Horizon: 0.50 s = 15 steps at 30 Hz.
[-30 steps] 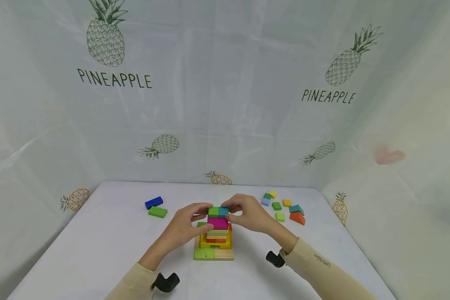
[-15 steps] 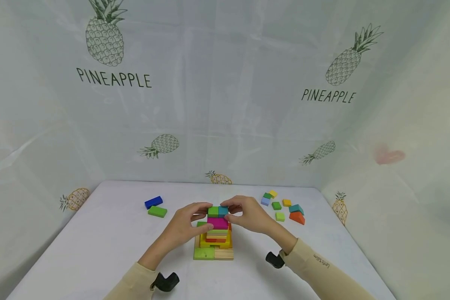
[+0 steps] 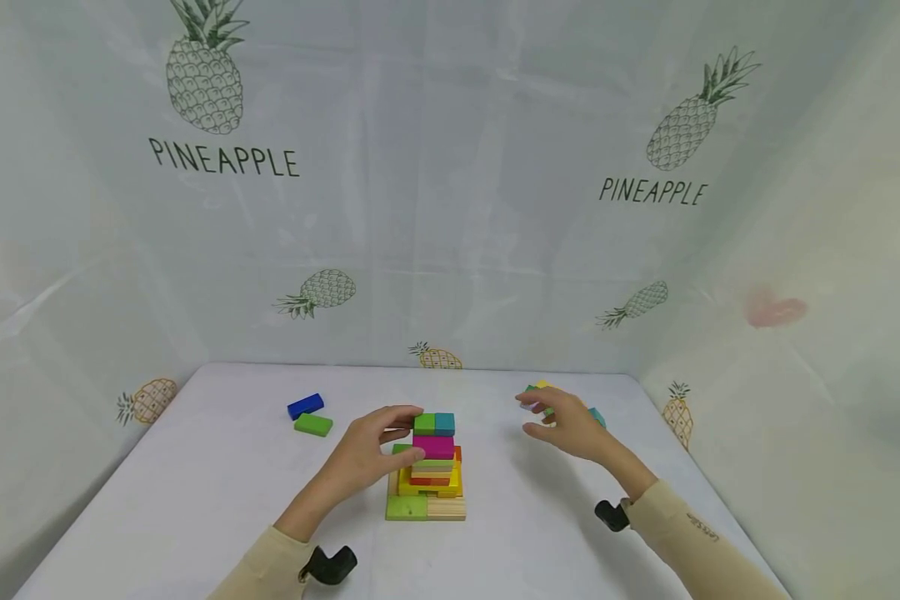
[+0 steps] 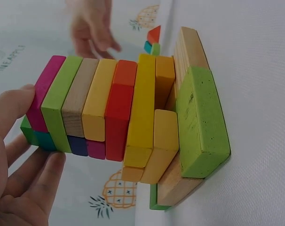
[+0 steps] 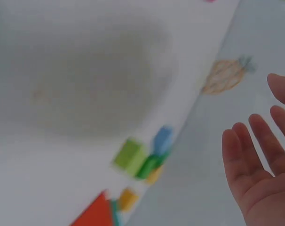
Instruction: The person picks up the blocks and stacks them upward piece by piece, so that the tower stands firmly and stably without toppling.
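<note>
A tower of coloured wooden blocks (image 3: 431, 487) stands mid-table, with a green block (image 3: 424, 423) and a teal block (image 3: 445, 423) side by side on top. Below them lies a magenta block (image 3: 435, 447), above several more layers. My left hand (image 3: 366, 442) holds the tower's upper left side, thumb at the magenta block and fingers curled behind the top blocks. My right hand (image 3: 573, 427) is in the air right of the tower, fingers spread and holding nothing. In the head view it covers most of the loose blocks.
Scattered blocks at the far right include a light green block (image 5: 130, 156), a blue block (image 5: 162, 140) and an orange-red block (image 5: 94, 213), blurred in the right wrist view. A dark blue block (image 3: 305, 406) and a green block (image 3: 313, 425) lie at the back left.
My right hand has let go of the teal block and moved right, away from the tower towards the loose blocks. The left hand stays at the tower.
</note>
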{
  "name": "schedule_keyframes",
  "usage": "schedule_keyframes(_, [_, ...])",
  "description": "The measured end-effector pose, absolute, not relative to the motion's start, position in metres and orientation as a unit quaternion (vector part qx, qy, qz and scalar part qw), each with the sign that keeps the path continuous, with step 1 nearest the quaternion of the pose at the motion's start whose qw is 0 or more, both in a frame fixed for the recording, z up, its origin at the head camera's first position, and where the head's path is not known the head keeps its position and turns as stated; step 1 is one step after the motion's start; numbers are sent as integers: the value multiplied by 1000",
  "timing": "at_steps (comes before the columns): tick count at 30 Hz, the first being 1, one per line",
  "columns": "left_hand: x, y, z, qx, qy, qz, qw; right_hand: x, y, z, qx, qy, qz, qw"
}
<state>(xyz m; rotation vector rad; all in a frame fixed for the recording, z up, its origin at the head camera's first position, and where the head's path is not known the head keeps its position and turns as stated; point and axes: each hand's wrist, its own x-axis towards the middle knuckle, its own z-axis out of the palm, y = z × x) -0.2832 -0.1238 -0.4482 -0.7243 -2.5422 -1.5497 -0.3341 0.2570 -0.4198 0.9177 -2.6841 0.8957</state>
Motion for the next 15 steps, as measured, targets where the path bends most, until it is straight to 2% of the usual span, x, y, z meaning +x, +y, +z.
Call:
schedule_keyframes(6, [-284,-125,-450,-236,-825,-512,35,-348,294,-443,262,-922,277,61])
schedule_keyframes(15, [-284,-126,-449,-240,-828,-505,35,-359,307,-459,211,-947,242,18])
